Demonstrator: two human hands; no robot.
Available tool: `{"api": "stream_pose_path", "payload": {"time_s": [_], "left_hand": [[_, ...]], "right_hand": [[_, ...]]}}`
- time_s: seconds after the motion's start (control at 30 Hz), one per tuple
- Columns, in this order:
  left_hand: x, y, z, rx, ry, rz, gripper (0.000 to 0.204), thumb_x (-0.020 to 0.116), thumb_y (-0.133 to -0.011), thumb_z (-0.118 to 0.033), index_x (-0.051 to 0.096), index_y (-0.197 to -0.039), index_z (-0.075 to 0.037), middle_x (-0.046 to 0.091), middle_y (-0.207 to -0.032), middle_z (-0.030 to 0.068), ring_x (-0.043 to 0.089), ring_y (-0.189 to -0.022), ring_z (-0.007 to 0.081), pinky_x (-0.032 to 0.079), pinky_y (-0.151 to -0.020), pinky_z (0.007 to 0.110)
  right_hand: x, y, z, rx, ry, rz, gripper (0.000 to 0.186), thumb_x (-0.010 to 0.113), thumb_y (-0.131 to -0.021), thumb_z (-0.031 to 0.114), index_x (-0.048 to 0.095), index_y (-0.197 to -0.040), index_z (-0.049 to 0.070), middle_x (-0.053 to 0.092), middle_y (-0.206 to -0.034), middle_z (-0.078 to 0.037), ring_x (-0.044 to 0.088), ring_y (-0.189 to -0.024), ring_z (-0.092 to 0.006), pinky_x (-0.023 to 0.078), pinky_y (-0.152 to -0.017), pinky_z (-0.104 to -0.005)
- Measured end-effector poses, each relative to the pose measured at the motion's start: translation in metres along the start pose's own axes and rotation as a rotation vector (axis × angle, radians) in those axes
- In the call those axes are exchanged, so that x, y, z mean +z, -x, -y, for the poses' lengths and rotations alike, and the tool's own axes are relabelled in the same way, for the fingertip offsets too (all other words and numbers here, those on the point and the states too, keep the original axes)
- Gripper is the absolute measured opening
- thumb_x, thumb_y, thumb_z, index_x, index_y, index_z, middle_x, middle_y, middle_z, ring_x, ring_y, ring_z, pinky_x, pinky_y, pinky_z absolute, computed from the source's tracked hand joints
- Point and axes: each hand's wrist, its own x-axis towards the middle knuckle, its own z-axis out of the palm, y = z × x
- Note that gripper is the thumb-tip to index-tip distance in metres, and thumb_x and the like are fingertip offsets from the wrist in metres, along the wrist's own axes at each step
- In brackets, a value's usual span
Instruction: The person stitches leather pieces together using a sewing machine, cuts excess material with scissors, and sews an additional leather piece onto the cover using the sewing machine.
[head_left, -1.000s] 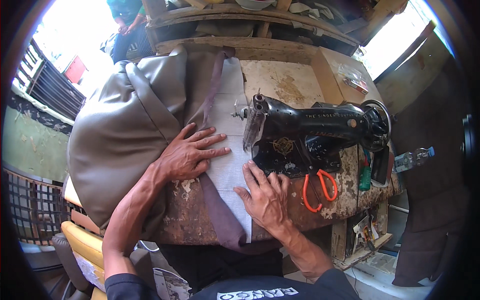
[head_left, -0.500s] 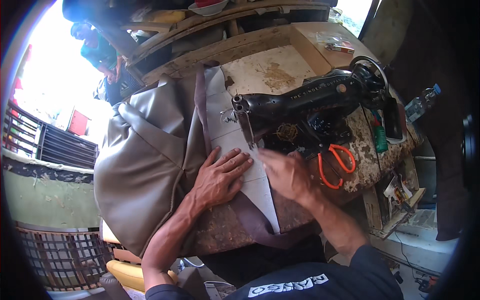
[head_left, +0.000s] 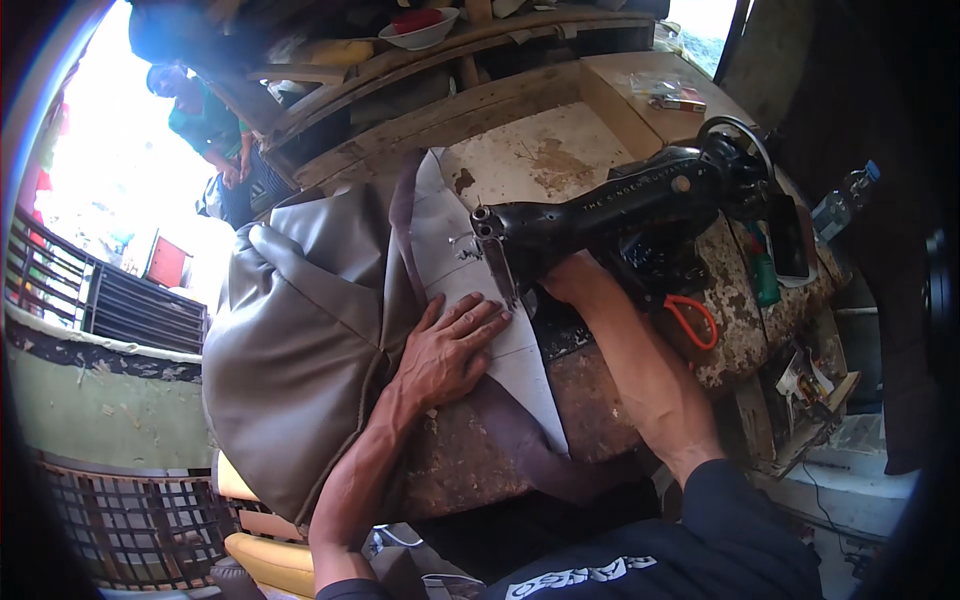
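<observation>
My left hand [head_left: 452,348] lies flat with its fingers extended, pressing a white marked sheet [head_left: 532,385] against the worn table. Just past its fingertips is the needle end of a black sewing machine [head_left: 640,192]. My right hand [head_left: 578,280] reaches under the machine's arm, behind the needle bar; its fingers are hidden there. A large bunched piece of grey-brown leatherette [head_left: 290,330] rests to the left of the sheet. A dark purple-brown strip [head_left: 515,435] runs along the sheet and curls over the table's front edge.
Scissors with orange handles [head_left: 712,328] lie right of my right forearm, partly covered. Farther right are a green-handled tool [head_left: 765,280], a phone-like dark slab [head_left: 795,250] and a plastic bottle [head_left: 845,205]. An open drawer [head_left: 815,400] juts out below. Another person [head_left: 215,140] is at the far left.
My right hand has moved from in front of the needle to behind it, under the machine's arm. My forearm now covers part of the scissors. My left hand stays on the sheet.
</observation>
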Motion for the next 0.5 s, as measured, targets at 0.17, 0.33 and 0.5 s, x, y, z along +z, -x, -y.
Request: {"api": "stream_pose_path", "payload": {"time_s": [0.17, 0.33, 0.5], "left_hand": [[0.003, -0.001, 0.005, -0.024, -0.005, -0.009, 0.063, 0.06, -0.087, -0.014, 0.055, -0.149, -0.021, 0.05, -0.156, 0.0049, 0.041, -0.149, 0.0275, 0.027, -0.124, 0.058], [0.004, 0.002, 0.006, -0.023, -0.001, 0.003, 0.062, 0.06, -0.086, -0.014, 0.057, -0.148, -0.021, 0.05, -0.156, 0.0048, 0.041, -0.148, 0.0284, 0.026, -0.124, 0.058], [0.006, 0.005, 0.001, 0.002, -0.004, 0.011, 0.064, 0.063, -0.085, -0.017, 0.056, -0.148, -0.023, 0.05, -0.156, 0.0018, 0.041, -0.148, 0.0264, 0.025, -0.124, 0.059]], "right_hand": [[-0.01, -0.003, 0.012, 0.061, -0.068, -0.041, 0.041, 0.065, -0.096, 0.006, 0.063, -0.137, 0.003, 0.065, -0.135, -0.01, 0.061, -0.118, -0.0172, 0.049, -0.104, -0.0347], [-0.011, -0.017, 0.055, 0.337, -0.618, -0.093, 0.034, 0.061, -0.1, 0.011, 0.065, -0.133, 0.002, 0.067, -0.133, -0.011, 0.06, -0.118, -0.0167, 0.048, -0.104, -0.0347], [-0.013, -0.017, 0.04, 0.313, -0.664, -0.076, 0.035, 0.061, -0.1, 0.014, 0.065, -0.132, 0.001, 0.067, -0.132, -0.009, 0.061, -0.118, -0.0163, 0.048, -0.104, -0.0338]]}}
